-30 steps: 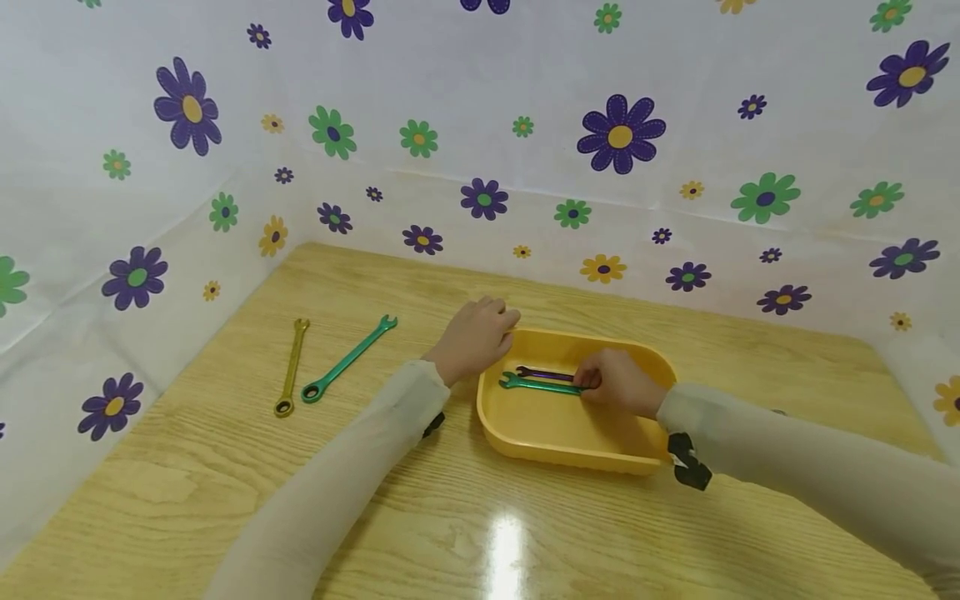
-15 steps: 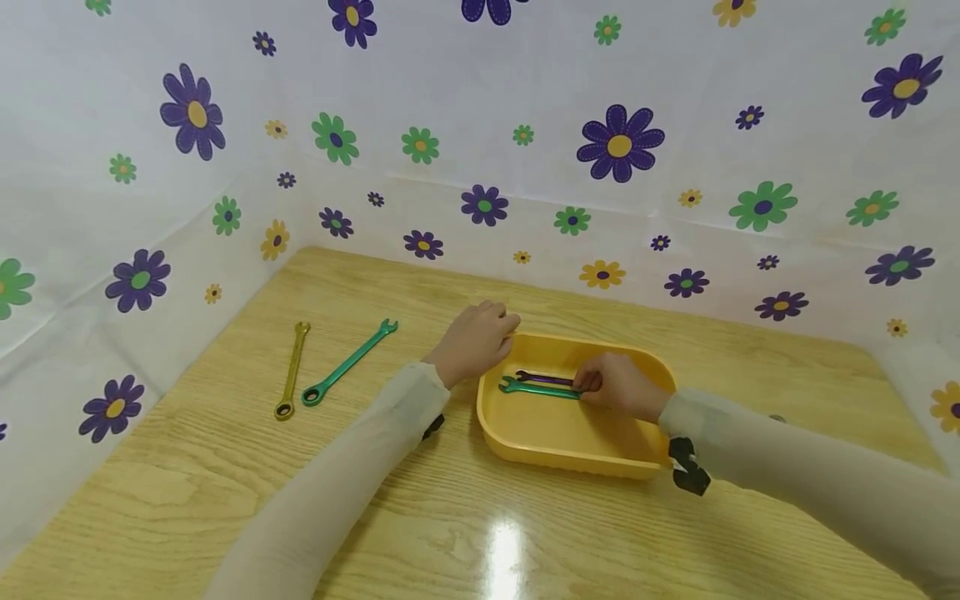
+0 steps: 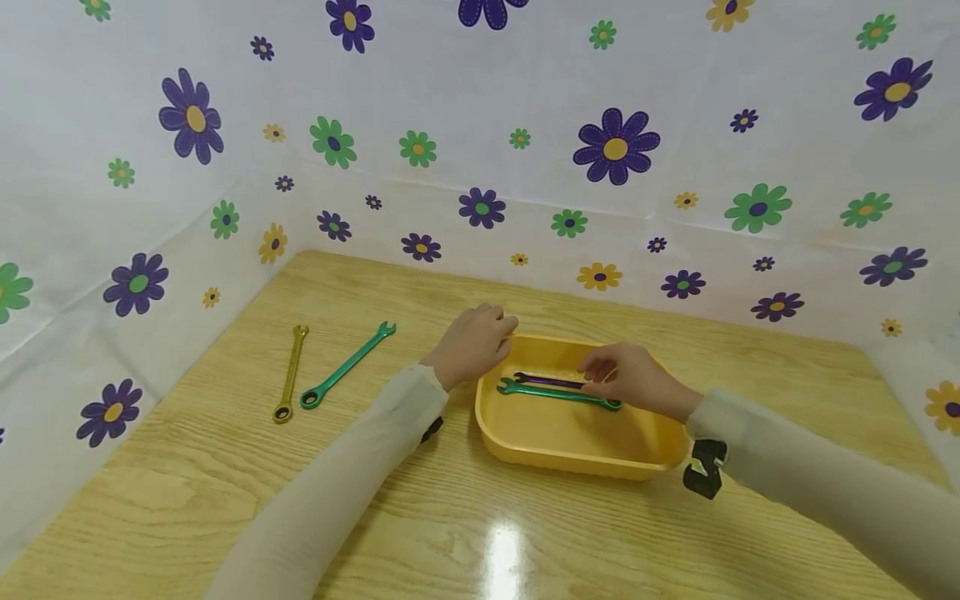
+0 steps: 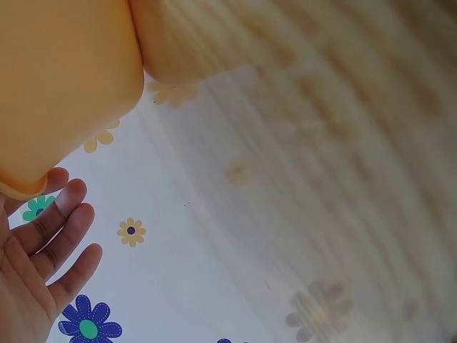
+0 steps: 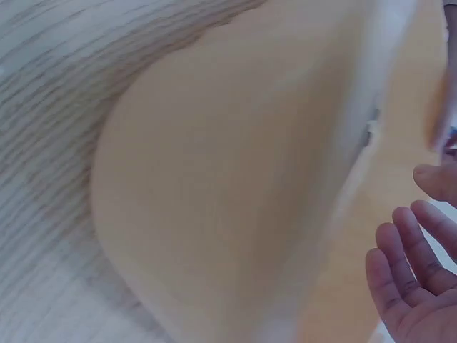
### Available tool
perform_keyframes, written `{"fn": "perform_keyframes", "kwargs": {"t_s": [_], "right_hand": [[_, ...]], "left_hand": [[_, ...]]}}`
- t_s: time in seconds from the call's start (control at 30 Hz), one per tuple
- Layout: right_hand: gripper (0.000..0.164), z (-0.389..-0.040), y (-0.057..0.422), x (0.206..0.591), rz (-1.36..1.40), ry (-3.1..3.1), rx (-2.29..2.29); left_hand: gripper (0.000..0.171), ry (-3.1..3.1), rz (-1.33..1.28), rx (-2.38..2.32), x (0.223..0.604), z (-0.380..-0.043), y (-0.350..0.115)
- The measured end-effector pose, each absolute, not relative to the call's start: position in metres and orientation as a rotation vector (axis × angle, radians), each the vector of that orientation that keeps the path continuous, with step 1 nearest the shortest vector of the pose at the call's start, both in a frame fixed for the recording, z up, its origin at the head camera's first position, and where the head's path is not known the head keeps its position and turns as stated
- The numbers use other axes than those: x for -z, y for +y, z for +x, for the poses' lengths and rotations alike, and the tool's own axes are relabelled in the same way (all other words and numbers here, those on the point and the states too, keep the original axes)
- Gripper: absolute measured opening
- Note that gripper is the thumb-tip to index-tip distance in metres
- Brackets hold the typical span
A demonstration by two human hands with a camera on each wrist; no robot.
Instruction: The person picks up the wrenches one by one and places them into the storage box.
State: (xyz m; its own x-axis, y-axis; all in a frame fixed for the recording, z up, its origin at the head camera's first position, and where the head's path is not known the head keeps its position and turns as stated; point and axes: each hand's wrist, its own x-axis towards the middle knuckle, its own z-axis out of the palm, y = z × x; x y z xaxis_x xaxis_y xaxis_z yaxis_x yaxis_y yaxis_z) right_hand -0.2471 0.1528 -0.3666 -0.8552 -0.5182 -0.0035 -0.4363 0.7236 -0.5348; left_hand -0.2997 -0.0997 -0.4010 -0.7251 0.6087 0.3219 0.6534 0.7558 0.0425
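Note:
My left hand [image 3: 472, 342] grips the far left corner of a yellow plastic tray [image 3: 570, 461]; in the left wrist view, its fingers [image 4: 61, 250] lie loosely bent beside the rim, the thumb hidden. Over the right part of the tray is my right hand [image 3: 637, 379], fingers parted and holding nothing. Below its fingertips lie a green combination wrench [image 3: 555, 392] and, just behind it, a purple wrench [image 3: 547, 380], whose right end the hand hides. In the right wrist view, the right hand [image 5: 421, 286] shows a bare palm beside the tray wall [image 5: 207, 171].
On the wooden table [image 3: 187, 492], left of the tray, lie a gold combination wrench [image 3: 290, 375] and a teal one [image 3: 347, 367]. A white flower-print sheet [image 3: 420, 83] hangs along the back and left edges.
My right hand has let go of the green wrench and moved slightly up and right, so the wrench's ring end shows. The left hand stays at the tray's corner.

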Motion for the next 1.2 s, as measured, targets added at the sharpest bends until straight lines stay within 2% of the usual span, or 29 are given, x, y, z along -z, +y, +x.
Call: {"fn": "perform_keyframes", "kwargs": {"t_s": [0.17, 1.2], "right_hand": [[0.024, -0.243, 0.158, 0.357, -0.764, 2.773, 0.833], [0.017, -0.213, 0.219, 0.290, -0.715, 3.005, 1.023]], "left_hand": [[0.010, -2.665, -0.987, 0.224, 0.400, -0.299, -0.100], [0.012, -2.663, -0.967, 0.217, 0.401, -0.297, -0.099]]}}
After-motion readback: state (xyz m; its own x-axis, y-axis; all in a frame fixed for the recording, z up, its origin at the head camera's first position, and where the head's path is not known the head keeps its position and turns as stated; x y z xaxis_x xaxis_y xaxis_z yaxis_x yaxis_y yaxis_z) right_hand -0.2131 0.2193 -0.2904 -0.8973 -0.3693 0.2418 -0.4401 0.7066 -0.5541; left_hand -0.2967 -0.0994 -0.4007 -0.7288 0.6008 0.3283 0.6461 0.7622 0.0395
